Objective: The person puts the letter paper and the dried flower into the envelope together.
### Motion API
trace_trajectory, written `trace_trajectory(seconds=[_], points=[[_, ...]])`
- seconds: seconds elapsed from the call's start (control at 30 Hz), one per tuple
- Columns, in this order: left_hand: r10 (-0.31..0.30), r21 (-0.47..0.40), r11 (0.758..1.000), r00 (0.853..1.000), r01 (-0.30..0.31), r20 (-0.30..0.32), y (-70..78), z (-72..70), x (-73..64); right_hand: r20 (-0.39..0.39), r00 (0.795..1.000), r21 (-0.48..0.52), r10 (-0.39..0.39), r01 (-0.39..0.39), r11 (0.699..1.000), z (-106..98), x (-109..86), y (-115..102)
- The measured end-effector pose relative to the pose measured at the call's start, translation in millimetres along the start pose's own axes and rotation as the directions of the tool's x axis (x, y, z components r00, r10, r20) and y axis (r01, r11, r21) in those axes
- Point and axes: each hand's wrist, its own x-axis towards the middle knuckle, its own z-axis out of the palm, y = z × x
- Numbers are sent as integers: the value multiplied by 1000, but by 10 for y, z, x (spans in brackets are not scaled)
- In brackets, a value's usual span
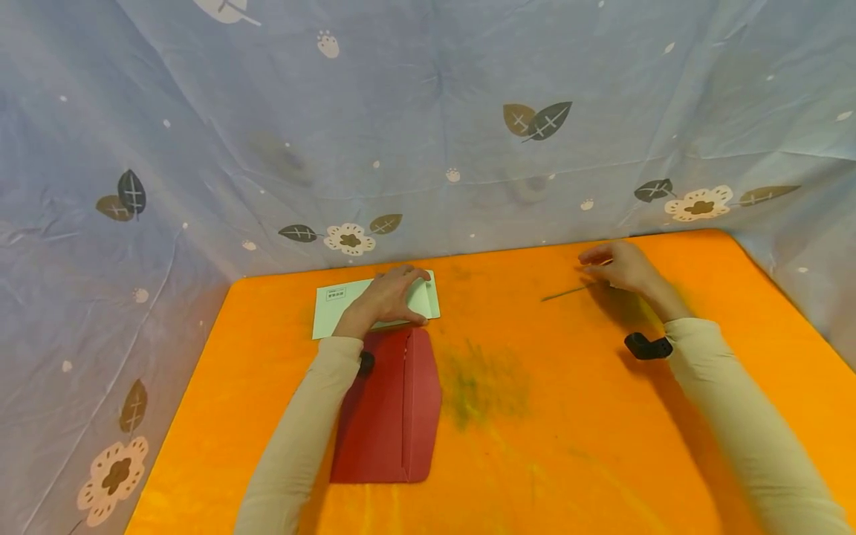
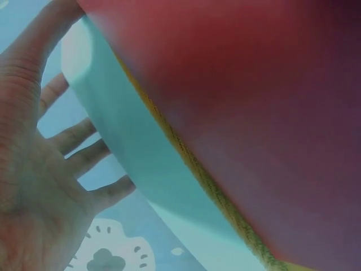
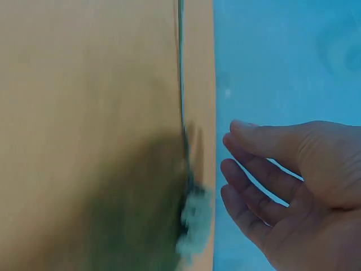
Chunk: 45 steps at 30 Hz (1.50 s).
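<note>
In the head view my left hand (image 1: 388, 297) spans the pale green envelope (image 1: 328, 319), thumb at its near edge and fingers toward its far edge. The left wrist view shows that hand's fingers spread, with the tips at the envelope's border (image 2: 135, 152). Just below lies a red envelope (image 1: 381, 423), its flap unfolded to the right. My right hand (image 1: 618, 265), fingers loosely bent with nothing between them, hovers by the end of a thin stem (image 1: 565, 293). A pale flower head (image 3: 196, 223) tops the stem in the right wrist view.
An orange cloth (image 1: 521, 453) covers the table, with a greenish smudge right of the red envelope. A patterned blue-grey curtain (image 1: 435, 134) stands along the back and sides. Black wrist cameras (image 1: 647, 346) sit beneath the sleeves.
</note>
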Motion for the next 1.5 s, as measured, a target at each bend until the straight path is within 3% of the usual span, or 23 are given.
trace_trajectory(seconds=[0.07, 0.1, 0.3, 0.67, 1.03, 1.5], points=[[2, -1, 1000, 1000, -2, -1, 1, 4, 6, -1, 999, -39, 33, -33, 999, -101, -161, -170], [2, -1, 1000, 1000, -2, -1, 2, 4, 9, -6, 999, -54, 54, -54, 997, -119, -188, -155], [0, 4, 1000, 1000, 0, 2, 4, 4, 14, 4, 999, -116, 32, -31, 993, -234, -225, 255], [-13, 4, 1000, 1000, 13, 16, 0, -5, 9, -26, 999, -120, 32, -35, 992, -148, -331, 371], [-17, 4, 1000, 1000, 16, 17, 2, -7, 12, -25, 1000, -103, 15, -17, 994, -101, -423, 277], [-7, 22, 1000, 1000, 7, 0, 30, -8, -1, -151, 988, -79, -43, 32, 996, -15, -415, 156]])
